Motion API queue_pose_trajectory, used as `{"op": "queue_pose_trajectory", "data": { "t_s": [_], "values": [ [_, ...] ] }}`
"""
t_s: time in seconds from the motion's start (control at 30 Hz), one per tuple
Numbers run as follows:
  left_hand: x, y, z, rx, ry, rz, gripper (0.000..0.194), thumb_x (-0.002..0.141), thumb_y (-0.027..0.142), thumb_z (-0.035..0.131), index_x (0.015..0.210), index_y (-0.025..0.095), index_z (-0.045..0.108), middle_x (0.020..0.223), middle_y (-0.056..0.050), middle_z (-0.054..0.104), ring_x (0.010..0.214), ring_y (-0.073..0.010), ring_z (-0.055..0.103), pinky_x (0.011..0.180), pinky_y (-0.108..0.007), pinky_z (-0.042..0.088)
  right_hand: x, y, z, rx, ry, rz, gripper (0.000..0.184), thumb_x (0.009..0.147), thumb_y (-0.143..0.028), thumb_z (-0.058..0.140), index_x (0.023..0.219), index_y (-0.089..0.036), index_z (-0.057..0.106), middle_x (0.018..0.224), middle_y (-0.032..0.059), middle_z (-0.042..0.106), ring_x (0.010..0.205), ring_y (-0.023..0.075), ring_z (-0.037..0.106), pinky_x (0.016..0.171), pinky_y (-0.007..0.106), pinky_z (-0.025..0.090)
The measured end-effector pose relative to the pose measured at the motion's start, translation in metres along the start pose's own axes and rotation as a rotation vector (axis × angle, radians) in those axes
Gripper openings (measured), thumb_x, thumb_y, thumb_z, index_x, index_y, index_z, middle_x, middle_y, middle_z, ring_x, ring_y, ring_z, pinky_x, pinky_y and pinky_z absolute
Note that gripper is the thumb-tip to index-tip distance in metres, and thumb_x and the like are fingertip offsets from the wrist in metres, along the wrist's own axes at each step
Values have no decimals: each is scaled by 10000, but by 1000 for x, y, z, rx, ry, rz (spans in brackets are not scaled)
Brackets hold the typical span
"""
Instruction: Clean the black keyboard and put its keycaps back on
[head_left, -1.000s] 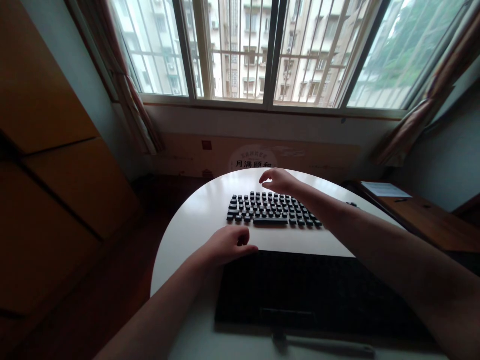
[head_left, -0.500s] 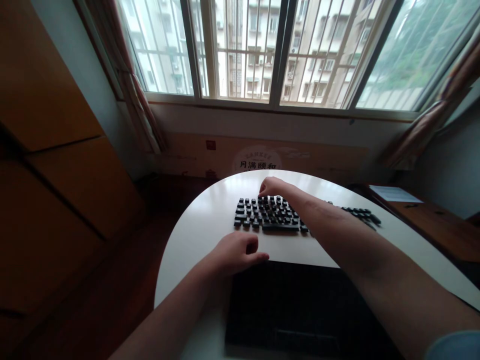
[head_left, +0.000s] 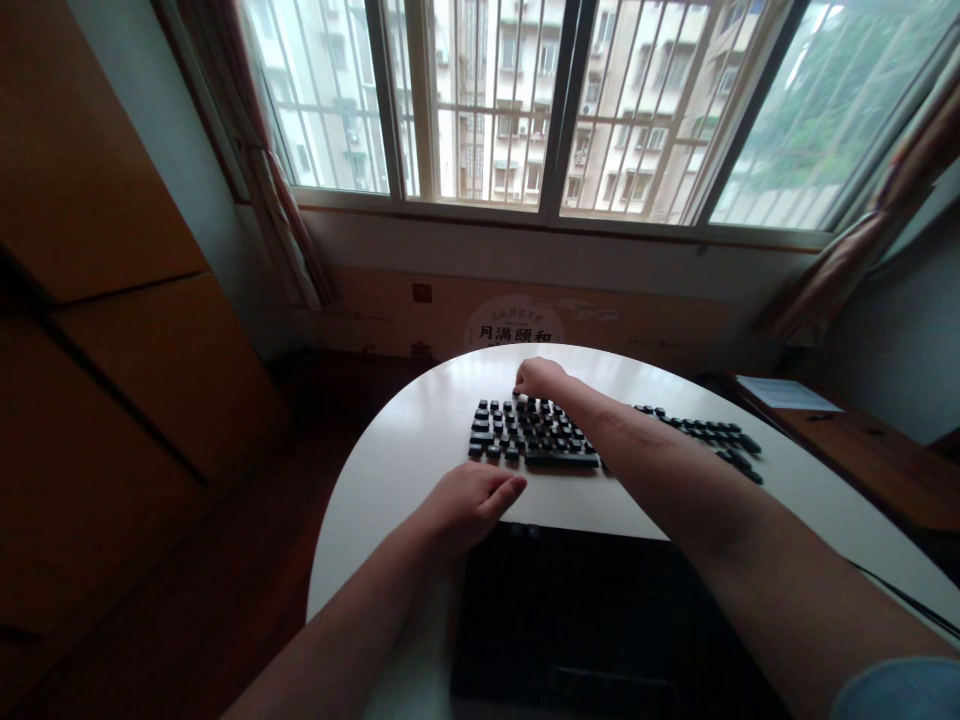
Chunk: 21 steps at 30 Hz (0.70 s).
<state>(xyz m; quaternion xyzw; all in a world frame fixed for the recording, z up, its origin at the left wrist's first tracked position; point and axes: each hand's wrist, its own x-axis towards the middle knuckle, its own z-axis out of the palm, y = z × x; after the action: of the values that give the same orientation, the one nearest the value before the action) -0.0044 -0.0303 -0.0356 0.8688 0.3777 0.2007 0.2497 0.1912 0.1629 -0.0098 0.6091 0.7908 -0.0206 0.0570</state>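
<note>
- right hand [head_left: 541,377]: the person's fingers curl narrow at the block's far row; fingertips partly hidden, so from here one cannot tell whether a keycap is gripped.
- black keycaps [head_left: 536,432]: main block in rows, between the two hands; a second cluster [head_left: 709,430] lies beyond the right forearm.
- left hand [head_left: 461,500]: loosely fisted, thumb against fingers; contents, if any, cannot be told.
- dark panel [head_left: 570,610]: flat, nearer the body than both hands, just beside the left.
- white table [head_left: 382,470]: beneath both hands.
- window [head_left: 487,110]: well beyond them.
</note>
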Motion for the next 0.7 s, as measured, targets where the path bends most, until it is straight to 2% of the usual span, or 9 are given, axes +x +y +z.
{"op": "queue_pose_trajectory", "data": {
  "t_s": [0.13,0.3,0.47,0.6,0.7],
  "values": [
    [1,-5,1,-46,53,-4,640,958,678,186,593,206,418,581,-1,487,560,-141,425,570,-281,300,-3,-3,-2,-2,14,6,315,981,-356,611,1246,-186,614,1272,97,618,1079,230,635,913,438,555],
    [2,-13,4,-65,103,-5,665,956,694,189,589,205,452,581,-5,509,551,-140,440,577,-278,329,-7,-8,0,25,34,21,316,981,-355,612,1244,-180,613,1259,96,623,1060,225,642,897,431,562],
    [1,-18,3,-100,142,-32,677,952,702,186,574,206,449,568,-1,498,546,-137,443,582,-279,337,-17,-13,-8,80,150,34,298,978,-370,610,1188,-161,641,1205,95,653,1040,223,650,896,430,554],
    [-2,-16,-3,-149,284,-75,669,962,687,185,567,212,443,561,-1,480,561,-146,445,597,-290,347,-49,-8,-30,164,287,-16,284,968,-314,543,999,-130,757,1039,114,742,994,243,674,854,325,498],
    [-2,-17,-8,-187,452,-134,645,959,675,206,564,220,436,556,-3,466,562,-157,447,593,-305,347,-100,-1,-37,235,344,-102,298,948,-294,524,995,-155,784,985,75,769,906,197,687,802,263,467]
  ]
}}
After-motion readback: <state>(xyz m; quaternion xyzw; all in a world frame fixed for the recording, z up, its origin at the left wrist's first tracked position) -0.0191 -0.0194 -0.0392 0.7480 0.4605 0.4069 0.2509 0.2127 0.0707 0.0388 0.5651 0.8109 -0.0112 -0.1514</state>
